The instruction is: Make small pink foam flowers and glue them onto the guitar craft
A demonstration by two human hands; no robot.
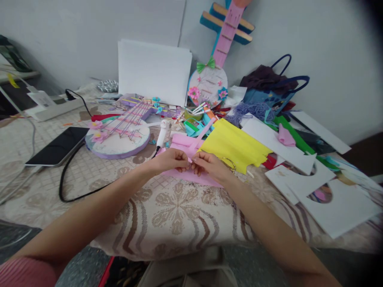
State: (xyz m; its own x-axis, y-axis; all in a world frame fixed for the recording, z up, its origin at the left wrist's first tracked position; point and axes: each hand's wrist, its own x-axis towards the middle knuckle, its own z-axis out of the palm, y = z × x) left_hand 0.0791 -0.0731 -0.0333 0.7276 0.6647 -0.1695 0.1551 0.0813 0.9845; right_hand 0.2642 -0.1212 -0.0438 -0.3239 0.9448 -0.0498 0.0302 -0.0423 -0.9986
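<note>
My left hand (pixel 175 160) and my right hand (pixel 206 164) meet over pink paper (pixel 185 144) near the table's middle. Both have their fingers pinched together, fingertips close to each other. What they hold, if anything, is too small to make out. Just behind my left hand stands a white glue gun (pixel 162 133). Yellow paper (pixel 235 143) lies to the right of the pink sheet, with scissors (pixel 229 164) at its near edge, beside my right hand.
A round decorated instrument model (pixel 118 137) and a tablet (pixel 58 146) lie at left, near a black cable. Another model (pixel 208 81) leans on the wall. White cut boards (pixel 338 203) and a blue bag (pixel 269 99) are at right.
</note>
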